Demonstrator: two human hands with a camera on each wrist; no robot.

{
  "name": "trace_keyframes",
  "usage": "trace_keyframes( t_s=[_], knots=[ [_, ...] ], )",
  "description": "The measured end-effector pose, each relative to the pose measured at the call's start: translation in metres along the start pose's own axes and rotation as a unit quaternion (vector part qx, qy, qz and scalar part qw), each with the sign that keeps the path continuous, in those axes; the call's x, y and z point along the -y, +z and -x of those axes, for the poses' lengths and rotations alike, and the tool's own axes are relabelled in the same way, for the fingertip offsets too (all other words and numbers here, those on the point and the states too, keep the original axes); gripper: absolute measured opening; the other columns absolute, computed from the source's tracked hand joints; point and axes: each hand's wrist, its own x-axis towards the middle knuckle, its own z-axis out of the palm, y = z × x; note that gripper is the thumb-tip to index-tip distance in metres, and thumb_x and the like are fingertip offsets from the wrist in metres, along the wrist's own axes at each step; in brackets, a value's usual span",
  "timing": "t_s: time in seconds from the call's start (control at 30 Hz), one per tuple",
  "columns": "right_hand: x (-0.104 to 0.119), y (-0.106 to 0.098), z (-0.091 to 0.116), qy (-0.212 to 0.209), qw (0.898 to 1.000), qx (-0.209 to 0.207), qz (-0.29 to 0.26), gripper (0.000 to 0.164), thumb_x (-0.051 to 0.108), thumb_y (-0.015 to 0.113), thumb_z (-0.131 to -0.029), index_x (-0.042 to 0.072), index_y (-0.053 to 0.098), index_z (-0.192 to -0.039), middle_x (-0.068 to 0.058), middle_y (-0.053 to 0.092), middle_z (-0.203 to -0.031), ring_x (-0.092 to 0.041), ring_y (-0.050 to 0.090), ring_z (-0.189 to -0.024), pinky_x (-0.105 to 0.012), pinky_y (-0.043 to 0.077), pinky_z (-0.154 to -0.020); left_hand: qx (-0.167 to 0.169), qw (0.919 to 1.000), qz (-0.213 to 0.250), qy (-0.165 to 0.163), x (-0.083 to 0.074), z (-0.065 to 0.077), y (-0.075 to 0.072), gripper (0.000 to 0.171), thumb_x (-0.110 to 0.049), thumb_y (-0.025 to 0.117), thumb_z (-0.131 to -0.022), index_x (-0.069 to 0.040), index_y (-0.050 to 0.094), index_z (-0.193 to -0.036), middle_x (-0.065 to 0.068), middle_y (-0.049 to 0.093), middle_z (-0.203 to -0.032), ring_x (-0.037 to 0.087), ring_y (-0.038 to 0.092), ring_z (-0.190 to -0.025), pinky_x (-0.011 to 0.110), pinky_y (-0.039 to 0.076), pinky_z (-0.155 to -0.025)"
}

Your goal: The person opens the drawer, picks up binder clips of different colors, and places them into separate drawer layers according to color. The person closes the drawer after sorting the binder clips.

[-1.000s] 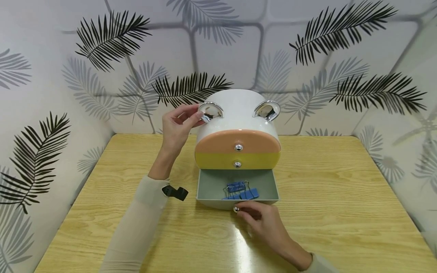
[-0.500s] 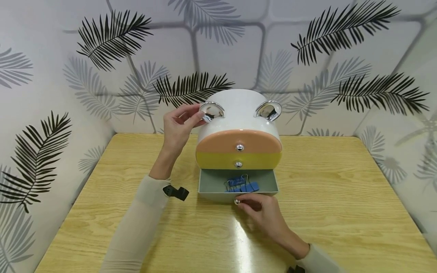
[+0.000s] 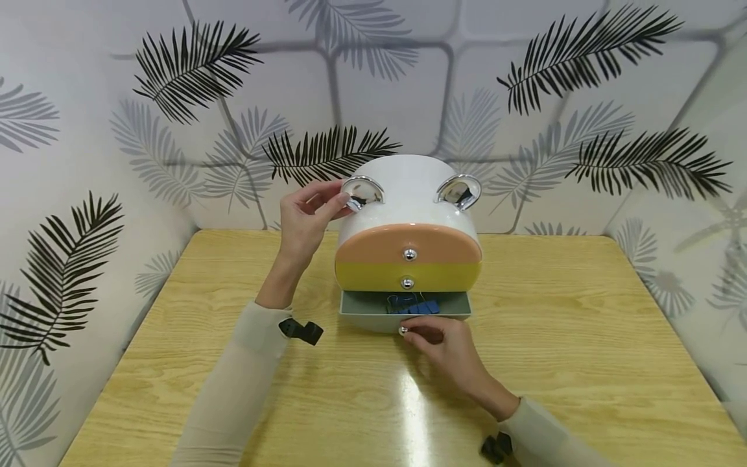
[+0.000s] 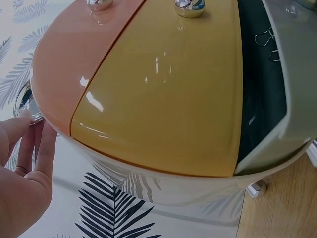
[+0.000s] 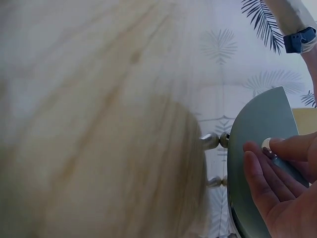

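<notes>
A white storage box point(image 3: 408, 188) with ear-shaped chrome handles stands on the table. My left hand point(image 3: 306, 217) pinches its left chrome ear point(image 3: 363, 189), thumb in front; the left wrist view shows the same grip. The peach drawer point(image 3: 379, 243) and yellow drawer point(image 3: 373, 275) are closed. Below them the grey-green drawer point(image 3: 367, 321) is partly pulled out. Several blue binder clips point(image 3: 423, 307) lie in it, partly hidden by its front. My right hand point(image 3: 452, 347) pinches the silver knob point(image 3: 403, 330) of this lowest drawer between thumb and fingers.
The box stands toward the back of a wooden table point(image 3: 583, 324). A wall point(image 3: 385, 91) with a leaf pattern rises behind it. Black straps with small mounts sit at both wrists. Small silver feet point(image 4: 256, 189) hold the box off the tabletop.
The lowest drawer has slid inward toward the box, my right hand moving with its knob. Less of the drawer and its binder clips shows. My left hand has stayed on the ear.
</notes>
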Motion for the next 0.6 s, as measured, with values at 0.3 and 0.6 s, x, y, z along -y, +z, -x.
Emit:
trace_keyframes(
  t_s=[0.3,0.6],
  knots=[
    [-0.01,-0.004,-0.011,-0.006,1.0,0.001,0.007,0.012,0.004,0.079,-0.09,0.009,0.081,-0.101,0.0,0.078,-0.098,-0.012,0.075,-0.088,-0.025,0.063,-0.075,-0.003,0.9999,0.014,-0.006,0.0,0.003,0.003,0.023,0.013,0.07,-0.09,0.018,0.068,-0.112,0.009,0.073,-0.097,0.02,0.07,-0.083,0.04,0.065,-0.076],
    [-0.014,-0.003,-0.025,-0.02,1.0,-0.006,0.009,0.013,0.003,0.078,-0.091,0.009,0.081,-0.102,-0.001,0.078,-0.1,-0.013,0.075,-0.087,-0.025,0.063,-0.075,-0.005,1.0,0.007,-0.002,0.0,0.002,0.001,0.022,0.012,0.07,-0.091,0.018,0.068,-0.112,0.008,0.073,-0.097,0.019,0.071,-0.083,0.039,0.065,-0.076]
  ],
)
